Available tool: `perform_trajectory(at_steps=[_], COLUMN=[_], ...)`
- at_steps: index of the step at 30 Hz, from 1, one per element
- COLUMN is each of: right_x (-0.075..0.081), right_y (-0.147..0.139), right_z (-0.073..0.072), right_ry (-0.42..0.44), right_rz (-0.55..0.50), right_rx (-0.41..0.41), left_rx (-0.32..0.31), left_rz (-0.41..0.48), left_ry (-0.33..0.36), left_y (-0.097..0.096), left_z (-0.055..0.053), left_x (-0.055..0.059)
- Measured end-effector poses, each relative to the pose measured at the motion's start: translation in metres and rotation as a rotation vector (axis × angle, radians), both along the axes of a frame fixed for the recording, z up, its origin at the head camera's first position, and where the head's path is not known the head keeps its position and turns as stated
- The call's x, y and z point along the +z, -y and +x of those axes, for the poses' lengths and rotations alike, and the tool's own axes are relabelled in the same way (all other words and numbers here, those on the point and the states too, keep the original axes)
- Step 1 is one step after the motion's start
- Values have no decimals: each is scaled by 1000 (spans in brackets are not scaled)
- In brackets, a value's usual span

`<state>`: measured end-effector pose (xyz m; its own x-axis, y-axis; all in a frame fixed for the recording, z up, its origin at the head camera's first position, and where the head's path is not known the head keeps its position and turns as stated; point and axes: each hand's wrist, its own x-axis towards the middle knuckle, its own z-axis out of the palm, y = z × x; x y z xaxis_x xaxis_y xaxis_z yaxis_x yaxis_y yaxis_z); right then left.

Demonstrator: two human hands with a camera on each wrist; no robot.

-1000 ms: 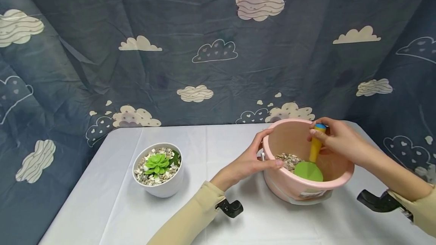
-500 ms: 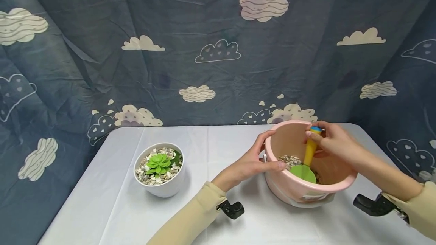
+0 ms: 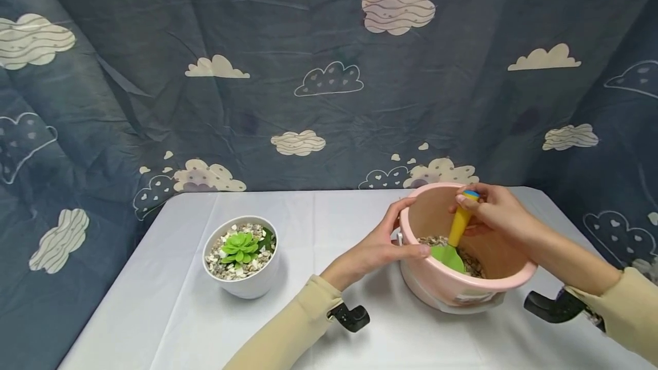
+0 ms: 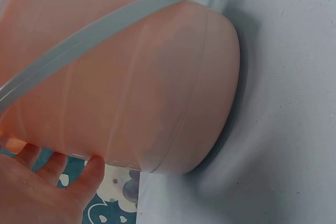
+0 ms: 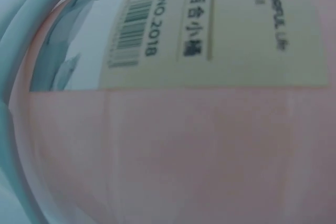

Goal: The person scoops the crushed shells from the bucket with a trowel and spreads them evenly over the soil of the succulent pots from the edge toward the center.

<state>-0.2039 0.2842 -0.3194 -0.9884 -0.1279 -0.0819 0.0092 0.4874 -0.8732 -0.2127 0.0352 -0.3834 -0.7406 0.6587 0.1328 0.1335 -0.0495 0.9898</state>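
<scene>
A pink bucket (image 3: pixel 437 287) stands at the right of the table, its grey handle (image 4: pixel 100 35) hanging down against its side. My left hand (image 3: pixel 367 253) holds the bucket by its left rim, thumb toward the front and fingers farther back. Inside the bucket, my right hand (image 3: pixel 493 210) grips the yellow handle of a toy shovel (image 3: pixel 460 226). The green blade points down by the near left wall, at the gravel (image 3: pixel 470 264) on the bucket's floor. The right wrist view has only the bucket's outer wall and paper label (image 5: pixel 220 30); the right hand is hidden there.
To the left, a white pot (image 3: pixel 257 281) holds a green succulent (image 3: pixel 240 247) set in pale gravel. A white cloth covers the table (image 3: pixel 169 301). Behind it hangs a dark blue curtain (image 3: pixel 267 27) with cloud prints.
My right hand has moved the shovel leftward in the bucket. Its blade now sits nearer the left wall, and more gravel shows to its right. The left hand keeps its hold on the rim.
</scene>
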Motion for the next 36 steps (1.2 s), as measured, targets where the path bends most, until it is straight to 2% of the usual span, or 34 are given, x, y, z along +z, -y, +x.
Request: perform_trajectory(at_steps=[14, 22, 28, 31, 36], right_x=[5, 15, 21, 21, 17], right_y=[-3, -19, -33, -41, -54], right_z=[8, 13, 19, 22, 31], right_ry=[14, -2, 50, 76, 56], right_rz=[-79, -213, -298, -405, -597], right_rx=[-88, -123, -145, -146, -103], left_rx=[4, 20, 18, 13, 12], left_rz=[-16, -12, 0, 5, 13], left_ry=[2, -2, 1, 4, 5], left_y=[0, -1, -1, -1, 0], left_z=[1, -1, -1, -1, 0], left_x=[-2, -1, 0, 0, 0])
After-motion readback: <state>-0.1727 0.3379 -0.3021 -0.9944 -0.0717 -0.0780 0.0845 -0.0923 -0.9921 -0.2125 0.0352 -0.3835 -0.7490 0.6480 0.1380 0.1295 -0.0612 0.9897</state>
